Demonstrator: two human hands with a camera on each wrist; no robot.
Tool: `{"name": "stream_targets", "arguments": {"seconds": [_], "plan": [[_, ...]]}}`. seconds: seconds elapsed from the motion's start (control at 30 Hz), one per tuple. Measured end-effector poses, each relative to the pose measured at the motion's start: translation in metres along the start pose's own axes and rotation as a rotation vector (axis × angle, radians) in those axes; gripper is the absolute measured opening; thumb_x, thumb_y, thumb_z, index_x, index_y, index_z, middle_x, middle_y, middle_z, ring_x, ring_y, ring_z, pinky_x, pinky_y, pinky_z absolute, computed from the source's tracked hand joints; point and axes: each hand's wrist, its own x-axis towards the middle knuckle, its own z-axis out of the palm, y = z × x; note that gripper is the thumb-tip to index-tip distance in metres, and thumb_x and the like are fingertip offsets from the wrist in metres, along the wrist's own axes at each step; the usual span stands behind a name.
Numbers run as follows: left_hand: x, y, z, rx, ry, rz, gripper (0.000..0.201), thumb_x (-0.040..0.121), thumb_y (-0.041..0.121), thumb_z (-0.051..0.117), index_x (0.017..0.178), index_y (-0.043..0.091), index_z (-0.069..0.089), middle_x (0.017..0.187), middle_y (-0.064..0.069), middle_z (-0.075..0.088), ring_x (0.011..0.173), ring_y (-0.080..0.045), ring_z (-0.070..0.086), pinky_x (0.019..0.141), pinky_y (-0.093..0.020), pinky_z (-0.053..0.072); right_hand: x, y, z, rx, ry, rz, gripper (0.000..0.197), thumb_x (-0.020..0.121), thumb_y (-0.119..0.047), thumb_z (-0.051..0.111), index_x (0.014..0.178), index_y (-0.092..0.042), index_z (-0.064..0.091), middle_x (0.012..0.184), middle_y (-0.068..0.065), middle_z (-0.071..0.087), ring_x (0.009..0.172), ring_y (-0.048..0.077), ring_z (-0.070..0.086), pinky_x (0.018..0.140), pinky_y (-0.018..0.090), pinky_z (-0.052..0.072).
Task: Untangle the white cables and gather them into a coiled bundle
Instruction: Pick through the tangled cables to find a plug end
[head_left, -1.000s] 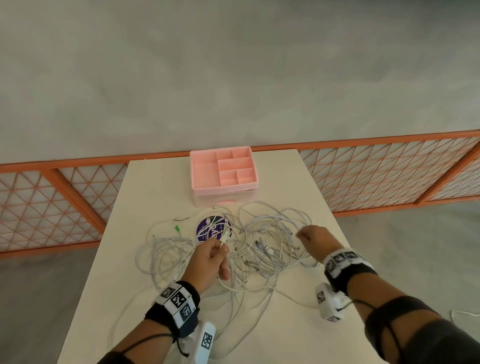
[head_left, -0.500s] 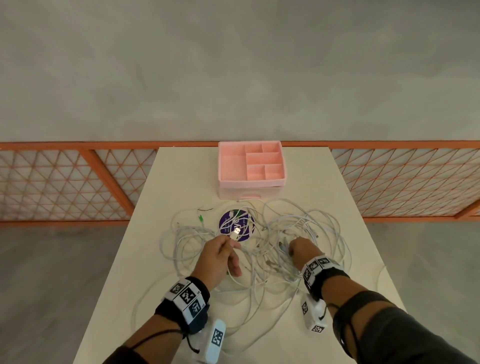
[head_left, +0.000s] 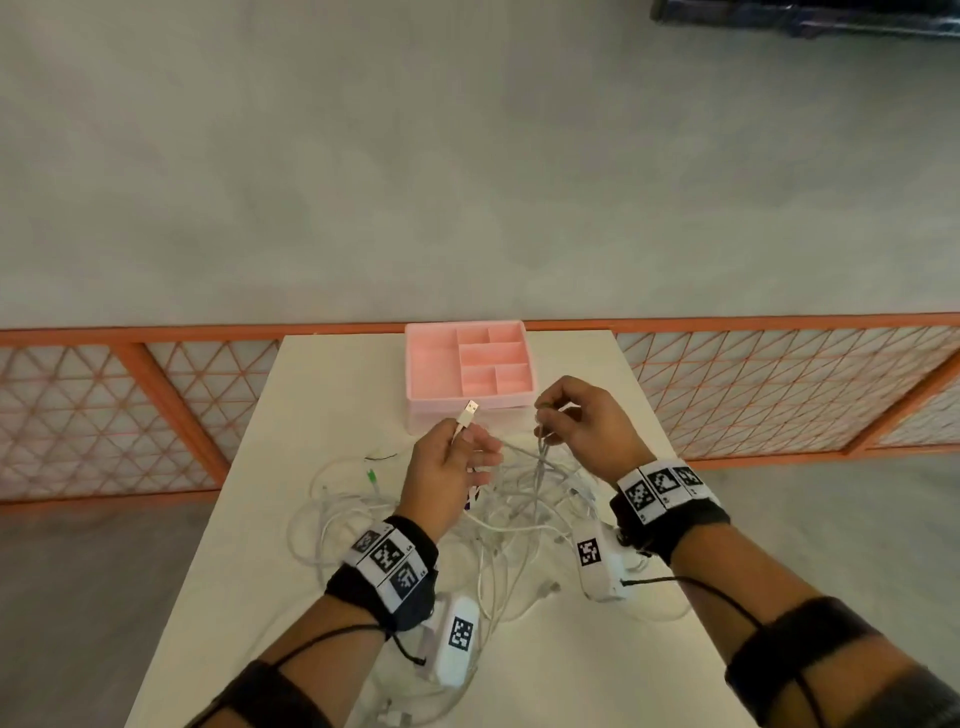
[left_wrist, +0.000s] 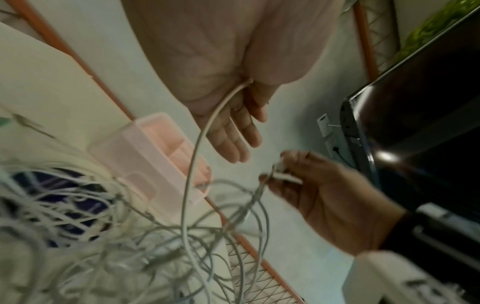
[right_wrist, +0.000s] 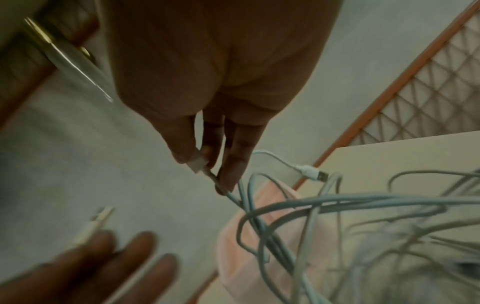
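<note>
A tangle of white cables (head_left: 519, 509) lies on the white table (head_left: 311, 395), spreading from the middle toward me. My left hand (head_left: 449, 467) is raised above the heap and pinches a white cable just below its USB plug (head_left: 467, 414), which points up; the other fingers are straight. My right hand (head_left: 587, 421) is raised beside it and pinches another cable end (right_wrist: 198, 164) between thumb and fingertips. Strands hang from both hands down into the heap (left_wrist: 78, 216). A loose USB plug (right_wrist: 315, 173) juts from the tangle.
A pink compartment tray (head_left: 470, 369) stands at the table's far end, just beyond my hands. A purple disc (left_wrist: 59, 205) lies under the cables. A green-tipped connector (head_left: 371, 475) and a thin dark wire (head_left: 382, 457) lie left of the heap. An orange lattice fence (head_left: 779, 384) runs behind.
Both hands have risen from the heap toward the pink tray, each lifting a cable end, so strands now stretch up from the tangle. The camera view has also shifted.
</note>
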Motion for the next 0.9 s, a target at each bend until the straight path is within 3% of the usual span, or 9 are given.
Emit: {"name": "stream_targets", "arguments": {"seconds": [0.07, 0.13, 0.27, 0.4, 0.47, 0.53, 0.63, 0.77, 0.9], "plan": [[0.005, 0.006, 0.009, 0.01, -0.012, 0.03, 0.026, 0.107, 0.015, 0.039, 0.099, 0.009, 0.063, 0.108, -0.012, 0.073, 0.099, -0.029, 0.071, 0.083, -0.043, 0.056, 0.0, -0.02, 0.001, 0.082, 0.011, -0.062, 0.007, 0.09, 0.0, 0.065, 0.089, -0.007, 0.065, 0.082, 0.018, 0.068, 0.076, 0.032, 0.07, 0.073, 0.039, 0.061], [0.008, 0.012, 0.017, 0.044, -0.03, 0.057, 0.025, 0.107, 0.015, 0.04, 0.104, 0.014, 0.065, 0.108, -0.006, 0.073, 0.097, -0.021, 0.071, 0.077, -0.035, 0.056, -0.001, -0.034, 0.005, 0.147, -0.012, -0.109, 0.009, 0.088, 0.003, 0.066, 0.089, -0.006, 0.067, 0.08, 0.018, 0.068, 0.074, 0.029, 0.069, 0.073, 0.037, 0.06], [0.01, 0.012, 0.028, 0.211, -0.02, 0.138, 0.03, 0.105, 0.016, 0.045, 0.086, 0.027, 0.066, 0.075, 0.01, 0.068, 0.069, -0.004, 0.061, 0.065, -0.027, 0.045, -0.004, -0.039, 0.017, 0.173, -0.013, -0.158, 0.01, 0.086, 0.001, 0.068, 0.09, -0.008, 0.07, 0.081, 0.019, 0.069, 0.071, 0.026, 0.065, 0.072, 0.042, 0.057], [0.006, 0.005, 0.03, 0.239, -0.07, 0.148, 0.027, 0.104, 0.02, 0.048, 0.088, 0.022, 0.069, 0.082, 0.007, 0.074, 0.076, -0.006, 0.067, 0.074, -0.03, 0.051, -0.009, -0.035, 0.025, 0.168, 0.127, -0.12, 0.012, 0.088, 0.0, 0.066, 0.092, -0.011, 0.071, 0.078, 0.007, 0.069, 0.066, 0.011, 0.063, 0.063, 0.025, 0.055], [0.003, 0.004, 0.03, 0.274, -0.064, 0.158, 0.026, 0.104, 0.016, 0.049, 0.085, 0.018, 0.066, 0.075, 0.009, 0.07, 0.067, 0.001, 0.062, 0.067, -0.027, 0.046, -0.012, -0.033, 0.03, 0.177, 0.148, -0.1, 0.012, 0.088, -0.002, 0.067, 0.095, -0.011, 0.072, 0.083, 0.012, 0.07, 0.068, 0.011, 0.063, 0.06, 0.026, 0.056], [0.005, 0.001, 0.028, 0.278, -0.001, 0.162, 0.027, 0.102, 0.013, 0.049, 0.081, 0.017, 0.065, 0.073, 0.004, 0.068, 0.066, -0.005, 0.061, 0.065, -0.03, 0.047, -0.015, -0.029, 0.036, 0.18, 0.084, -0.095, 0.015, 0.089, -0.01, 0.068, 0.103, -0.015, 0.068, 0.089, 0.014, 0.067, 0.072, 0.016, 0.065, 0.063, 0.032, 0.059], [0.014, -0.004, 0.016, 0.228, 0.096, 0.122, 0.025, 0.101, 0.017, 0.048, 0.085, 0.018, 0.067, 0.082, -0.002, 0.072, 0.078, -0.024, 0.068, 0.077, -0.044, 0.057, -0.023, -0.014, 0.04, -0.082, -0.024, -0.065, 0.031, 0.09, -0.034, 0.069, 0.117, -0.026, 0.057, 0.094, -0.001, 0.064, 0.081, 0.014, 0.066, 0.075, 0.026, 0.056], [0.02, 0.006, 0.001, 0.103, 0.236, 0.071, 0.028, 0.104, 0.017, 0.045, 0.086, 0.019, 0.065, 0.082, -0.002, 0.072, 0.078, -0.022, 0.069, 0.08, -0.043, 0.057, -0.033, 0.014, 0.036, -0.274, -0.171, -0.036, 0.02, 0.095, -0.038, 0.06, 0.093, -0.019, 0.066, 0.065, -0.01, 0.059, 0.06, 0.007, 0.057, 0.064, 0.03, 0.052], [0.027, 0.031, -0.025, -0.2, 0.401, 0.052, 0.023, 0.106, 0.017, 0.044, 0.093, 0.011, 0.062, 0.082, -0.007, 0.065, 0.07, -0.024, 0.068, 0.073, -0.04, 0.06, -0.041, 0.059, 0.017, -0.487, -0.243, 0.054, 0.022, 0.096, -0.035, 0.059, 0.091, -0.016, 0.07, 0.081, -0.002, 0.068, 0.076, 0.015, 0.062, 0.073, 0.029, 0.049]]}}
